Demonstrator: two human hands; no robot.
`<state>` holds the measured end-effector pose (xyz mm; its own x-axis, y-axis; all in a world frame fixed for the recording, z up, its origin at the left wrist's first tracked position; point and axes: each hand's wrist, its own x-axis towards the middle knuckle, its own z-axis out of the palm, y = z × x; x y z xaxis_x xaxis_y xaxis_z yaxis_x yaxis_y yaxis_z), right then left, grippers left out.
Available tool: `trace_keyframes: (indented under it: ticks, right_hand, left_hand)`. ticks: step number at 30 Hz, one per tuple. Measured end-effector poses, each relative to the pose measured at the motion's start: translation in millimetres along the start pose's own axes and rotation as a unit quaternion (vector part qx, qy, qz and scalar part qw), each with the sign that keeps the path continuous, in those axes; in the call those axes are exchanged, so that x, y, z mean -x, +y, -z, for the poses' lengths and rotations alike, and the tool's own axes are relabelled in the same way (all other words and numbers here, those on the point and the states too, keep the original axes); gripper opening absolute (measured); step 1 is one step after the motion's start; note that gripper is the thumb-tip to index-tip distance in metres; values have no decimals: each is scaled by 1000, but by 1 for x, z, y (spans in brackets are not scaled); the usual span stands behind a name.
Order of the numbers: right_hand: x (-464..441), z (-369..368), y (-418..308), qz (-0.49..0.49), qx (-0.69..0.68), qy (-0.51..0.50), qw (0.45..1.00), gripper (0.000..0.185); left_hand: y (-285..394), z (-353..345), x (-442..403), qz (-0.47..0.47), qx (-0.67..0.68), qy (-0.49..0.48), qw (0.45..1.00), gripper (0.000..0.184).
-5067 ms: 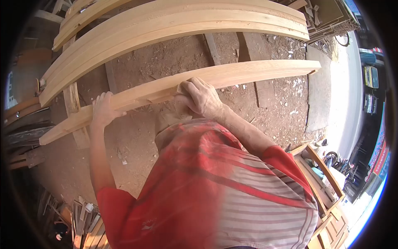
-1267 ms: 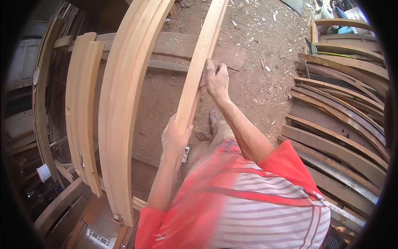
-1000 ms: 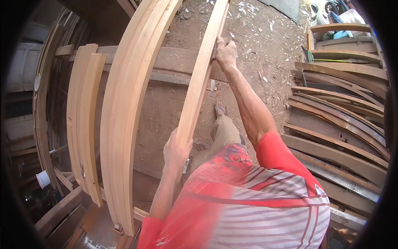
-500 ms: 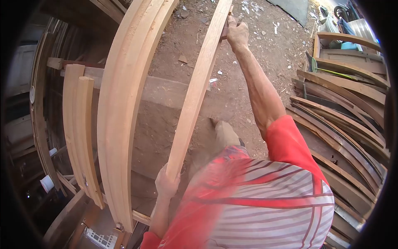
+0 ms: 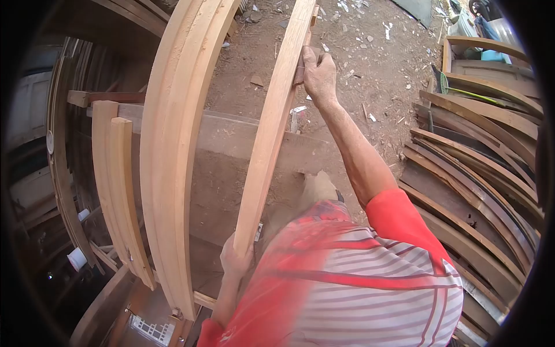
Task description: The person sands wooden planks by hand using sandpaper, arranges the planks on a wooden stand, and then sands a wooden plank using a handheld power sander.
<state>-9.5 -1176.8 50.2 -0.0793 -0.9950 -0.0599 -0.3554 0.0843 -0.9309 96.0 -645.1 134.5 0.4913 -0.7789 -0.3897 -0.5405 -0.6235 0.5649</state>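
Note:
A long, pale wooden board (image 5: 270,130) runs from the top of the view down to my left side. My left hand (image 5: 235,261) is wrapped round its near end. Farther up, my right hand (image 5: 319,76) presses a brown piece of sandpaper (image 5: 299,70) against the board's right side, thumb uppermost. The fingers beneath the sandpaper are partly hidden. To the left of the board lies a wide, curved wooden piece (image 5: 167,150), with shorter curved pieces (image 5: 118,191) beyond it.
A wooden crossbeam (image 5: 228,137) passes beneath the boards. Many curved timbers (image 5: 468,191) are stacked along the right. Wood chips and scraps litter the dirt floor (image 5: 370,75). A white cup (image 5: 76,259) sits at the lower left, near a white slotted piece (image 5: 151,331).
My right hand has slid toward me along the board with the sandpaper. My left hand still grips the near end. The camera view has shifted slightly.

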Motion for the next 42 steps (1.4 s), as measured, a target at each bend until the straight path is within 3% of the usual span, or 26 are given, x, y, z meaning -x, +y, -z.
trace_keyframes:
  ticks: [1, 3, 5, 8, 14, 16, 19, 21, 24, 26, 29, 33, 35, 38, 40, 42]
  right_hand:
    - [14, -1, 9, 35, -3, 3, 999, 56]
    - [-1, 6, -14, -12, 29, -26, 999, 58]
    - [-27, -5, -9, -13, 39, 14, 999, 60]
    - [8, -8, -3, 4, 13, 43, 999, 61]
    - [315, 32, -10, -124, -7, -94, 988, 54]
    - [399, 32, 17, -112, -58, -114, 985, 53]
    - [371, 21, 23, -87, -20, -82, 993, 56]
    - [287, 23, -7, -96, -17, -61, 993, 62]
    - [147, -2, 3, -28, 55, 22, 998, 66]
    - [114, -5, -1, -70, 12, -7, 997, 65]
    - [189, 4, 7, -42, 8, 18, 999, 64]
    - [395, 26, 22, -92, -56, -94, 990, 55]
    - [444, 32, 23, -114, -82, -125, 982, 54]
    - [371, 16, 29, -62, -46, -70, 995, 58]
    - [276, 17, -3, -84, -22, -34, 996, 65]
    - [201, -1, 9, -41, 14, 16, 999, 59]
  left_hand:
    - [-1, 1, 2, -7, 10, -5, 1000, 61]
    - [-2, 1, 4, 7, 18, -13, 1000, 63]
    - [-5, 1, 4, 10, 29, -20, 999, 65]
    - [-15, 3, 5, -23, 36, -24, 999, 62]
    - [-31, -4, 4, -106, 84, -11, 991, 55]
    - [-30, -2, 5, -85, 85, -21, 993, 53]
    - [-25, -1, 7, -56, 77, -12, 995, 51]
    - [-25, 1, 10, -49, 83, -9, 995, 51]
    - [-19, 0, 5, -60, 93, 2, 994, 49]
    - [-20, 1, 7, -58, 90, 9, 994, 49]
    - [-23, -1, 9, -47, 80, 0, 996, 48]
    - [-34, -7, 6, -83, 57, 12, 995, 48]
    - [-37, -7, 7, -92, 58, 3, 994, 46]
    - [-31, -4, 5, -97, 60, 13, 993, 47]
    - [-29, -3, 7, -81, 50, 11, 995, 47]
    - [-27, -4, 7, -79, 58, 15, 995, 48]
